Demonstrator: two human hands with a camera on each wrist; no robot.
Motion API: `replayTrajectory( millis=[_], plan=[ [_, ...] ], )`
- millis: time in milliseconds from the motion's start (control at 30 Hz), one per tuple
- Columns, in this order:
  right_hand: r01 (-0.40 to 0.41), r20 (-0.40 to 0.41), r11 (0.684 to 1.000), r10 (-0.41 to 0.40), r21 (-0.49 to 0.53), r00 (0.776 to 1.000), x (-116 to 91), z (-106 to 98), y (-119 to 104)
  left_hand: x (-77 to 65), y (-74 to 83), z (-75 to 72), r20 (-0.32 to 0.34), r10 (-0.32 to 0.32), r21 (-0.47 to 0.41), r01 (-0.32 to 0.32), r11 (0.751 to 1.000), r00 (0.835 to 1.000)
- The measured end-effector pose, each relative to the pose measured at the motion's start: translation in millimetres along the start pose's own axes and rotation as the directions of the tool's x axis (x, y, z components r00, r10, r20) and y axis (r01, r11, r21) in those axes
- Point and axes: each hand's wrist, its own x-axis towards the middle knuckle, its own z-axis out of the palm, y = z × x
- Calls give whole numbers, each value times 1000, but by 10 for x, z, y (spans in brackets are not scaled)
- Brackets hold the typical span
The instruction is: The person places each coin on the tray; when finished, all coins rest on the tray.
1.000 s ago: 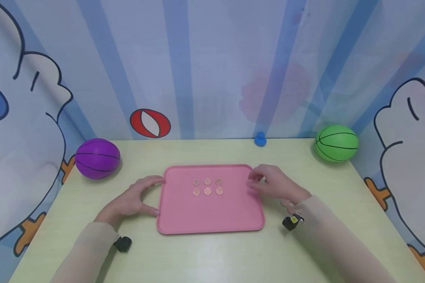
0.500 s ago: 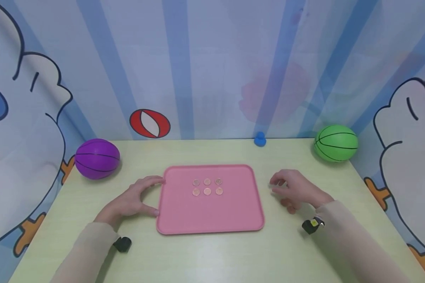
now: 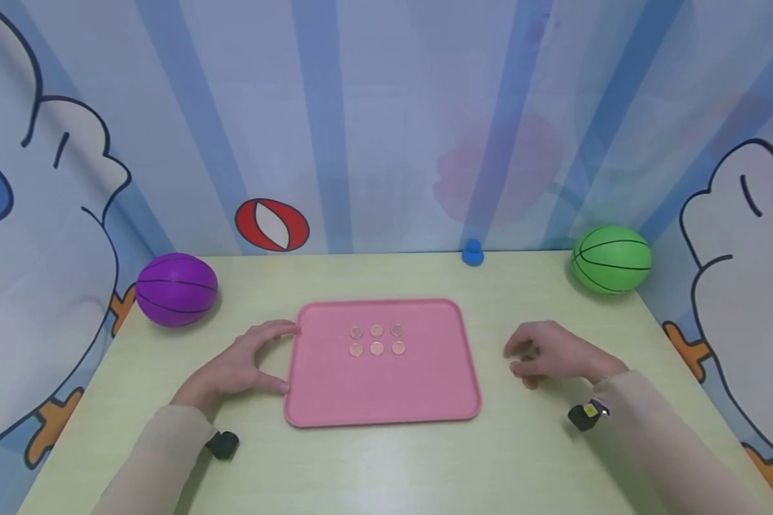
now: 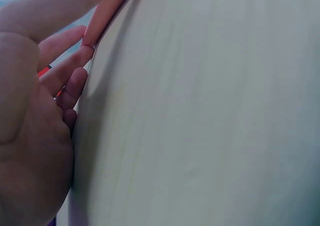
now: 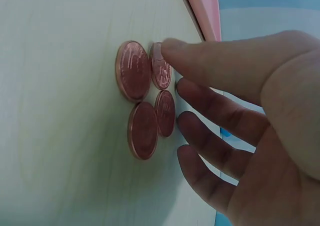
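I'm taking the pink tray (image 3: 386,397) as my landmark on the pale counter (image 3: 386,472): six coins (image 3: 376,348) lie flat in it, in two rows of three, nearer its far edge than its near one. At the tray's left edge I have the left hand (image 3: 235,365), thumb and forefinger spread wide with their tips against the rim, not wrapped round it as far as I can see. Off the tray's right side, the right hand (image 3: 554,350) is low over the counter, and its wrist view shows me four loose coins (image 5: 143,131), copper-coloured and close together, at least two apparently touching. The right thumb (image 5: 215,61) overlaps the edge of one coin in that view, with a gap between it and the curved fingers (image 5: 215,111); I see nothing gripped, and can't tell whether the thumb makes contact. I'd expect these coins to be light, hard and stiff, with no fear of crushing, but thin and smooth enough to skid. Lying flat, they offer little to grab, so I'd take one by opposite points of its rim, minding its neighbours. Further back, a purple ball (image 3: 177,290) sits left of the tray, a green ball (image 3: 612,260) right of it, and a small blue object (image 3: 473,253) beyond its far right corner.
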Motion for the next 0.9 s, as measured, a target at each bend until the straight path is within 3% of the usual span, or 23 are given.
replayTrajectory(
  millis=[333, 900],
  plan=[
    [90, 14, 994, -89, -64, 996, 6, 14, 44, -4, 6, 6, -2, -2, 0, 2, 1000, 1000],
    [43, 20, 998, -42, -53, 999, 13, 21, -41, 5, -1, 3, -4, 3, 16, -3, 1000, 1000]
  ],
)
